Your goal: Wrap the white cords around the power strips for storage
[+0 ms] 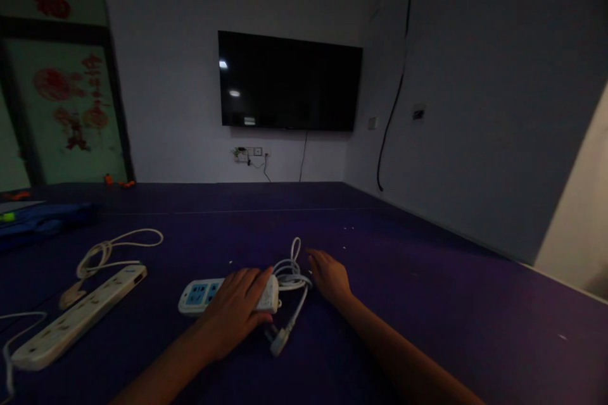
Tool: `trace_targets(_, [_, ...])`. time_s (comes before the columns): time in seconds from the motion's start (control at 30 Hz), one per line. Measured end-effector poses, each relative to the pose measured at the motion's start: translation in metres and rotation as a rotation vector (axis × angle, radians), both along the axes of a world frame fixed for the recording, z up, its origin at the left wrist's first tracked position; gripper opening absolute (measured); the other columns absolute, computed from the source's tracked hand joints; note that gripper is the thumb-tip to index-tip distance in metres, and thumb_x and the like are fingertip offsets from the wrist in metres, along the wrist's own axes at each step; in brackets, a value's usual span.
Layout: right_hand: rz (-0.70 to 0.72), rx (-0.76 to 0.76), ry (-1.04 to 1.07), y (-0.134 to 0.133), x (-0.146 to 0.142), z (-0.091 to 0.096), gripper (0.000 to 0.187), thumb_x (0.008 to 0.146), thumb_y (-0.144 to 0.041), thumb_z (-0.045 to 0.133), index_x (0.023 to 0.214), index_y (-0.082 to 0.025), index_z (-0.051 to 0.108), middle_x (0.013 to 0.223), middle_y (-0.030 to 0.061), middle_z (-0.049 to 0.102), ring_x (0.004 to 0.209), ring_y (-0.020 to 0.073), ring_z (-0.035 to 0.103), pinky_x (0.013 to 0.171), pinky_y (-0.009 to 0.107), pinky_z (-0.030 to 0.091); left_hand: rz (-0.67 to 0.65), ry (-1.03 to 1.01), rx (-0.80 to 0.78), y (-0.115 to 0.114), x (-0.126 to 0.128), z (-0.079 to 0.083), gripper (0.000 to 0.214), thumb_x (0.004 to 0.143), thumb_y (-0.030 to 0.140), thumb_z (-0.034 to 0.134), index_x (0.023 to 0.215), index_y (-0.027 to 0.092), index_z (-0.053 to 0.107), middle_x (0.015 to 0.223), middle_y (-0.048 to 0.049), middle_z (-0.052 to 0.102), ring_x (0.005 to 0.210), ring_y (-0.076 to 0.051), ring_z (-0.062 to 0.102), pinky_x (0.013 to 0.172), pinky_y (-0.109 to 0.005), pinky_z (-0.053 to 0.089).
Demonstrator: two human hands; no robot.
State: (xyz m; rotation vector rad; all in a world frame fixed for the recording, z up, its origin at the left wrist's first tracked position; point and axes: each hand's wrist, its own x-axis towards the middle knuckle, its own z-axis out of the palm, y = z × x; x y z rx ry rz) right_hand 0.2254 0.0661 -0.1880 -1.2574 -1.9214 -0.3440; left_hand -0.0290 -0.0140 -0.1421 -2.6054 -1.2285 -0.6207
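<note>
A small white power strip [197, 295] with blue sockets lies on the dark purple surface [427, 304] in front of me. My left hand [236, 311] rests on its right end, fingers laid flat over it. Its white cable [291, 274] is coiled just to the right, and the plug [279, 342] lies near my left wrist. My right hand [329, 277] lies flat beside the coil, fingers stretched forward and touching the cable loops.
A longer white power strip [78, 316] with its looped cable [114, 250] lies at the left. Blue items [42, 218] sit at the far left edge. A black wall television [289, 81] hangs ahead, wall sockets [249, 153] below it.
</note>
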Motion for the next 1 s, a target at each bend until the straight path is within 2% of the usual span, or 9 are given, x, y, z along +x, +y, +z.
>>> trace_targets(0.17, [0.041,0.042,0.026,-0.003,0.001,0.002,0.033,0.094,-0.024,0.032,0.109,-0.017,0.060,0.102,0.0076,0.067,0.091,0.0159,0.063,0.080,0.027,0.047,0.072,-0.013,-0.051,0.006,-0.017,-0.004,0.062,0.085,0.048,0.046,0.139,0.022,0.030,0.124,-0.0109,0.053,0.111,-0.026,0.049,0.094,-0.039,0.039])
trace_targets(0.3, [0.063,0.027,0.007,-0.005,0.000,0.004,0.033,0.094,-0.024,0.031,0.108,-0.017,0.060,0.102,0.0078,0.067,0.091,0.0163,0.062,0.080,0.027,0.047,0.113,-0.001,-0.092,0.001,-0.027,-0.009,0.060,0.085,0.048,0.047,0.138,0.022,0.035,0.122,-0.0098,0.056,0.110,-0.026,0.051,0.093,-0.039,0.040])
trace_targets(0.6, [0.151,0.031,-0.121,-0.011,0.000,0.005,0.035,0.094,-0.027,0.030,0.106,-0.017,0.061,0.104,0.0087,0.066,0.094,0.0178,0.061,0.081,0.029,0.047,0.093,0.106,-0.238,-0.004,-0.026,-0.022,0.059,0.083,0.045,0.051,0.136,0.023,0.037,0.124,-0.0087,0.054,0.112,-0.025,0.047,0.096,-0.039,0.036])
trace_targets(0.7, [0.183,0.009,-0.154,-0.015,-0.002,0.006,0.034,0.094,-0.027,0.030,0.102,-0.018,0.062,0.102,0.0084,0.067,0.092,0.0179,0.061,0.080,0.029,0.046,0.100,0.108,-0.216,-0.003,-0.027,-0.026,0.058,0.084,0.044,0.050,0.137,0.024,0.036,0.124,-0.0088,0.054,0.112,-0.025,0.047,0.096,-0.041,0.033])
trace_targets(0.87, [0.161,-0.121,-0.215,-0.029,-0.010,0.012,0.037,0.092,-0.027,0.031,0.082,-0.018,0.064,0.081,0.0075,0.067,0.078,0.0180,0.059,0.072,0.030,0.045,0.120,0.111,-0.178,-0.001,-0.031,-0.024,0.056,0.085,0.041,0.050,0.136,0.022,0.037,0.124,-0.0092,0.055,0.112,-0.025,0.048,0.094,-0.041,0.035])
trace_targets(1.0, [0.292,-0.224,-0.255,-0.040,-0.013,0.015,0.024,0.084,-0.023,0.043,0.096,-0.018,0.063,0.098,0.0072,0.066,0.091,0.0195,0.057,0.081,0.032,0.043,0.136,0.119,-0.089,0.007,-0.036,-0.029,0.054,0.084,0.038,0.050,0.135,0.022,0.039,0.124,-0.0085,0.056,0.114,-0.025,0.048,0.098,-0.045,0.032])
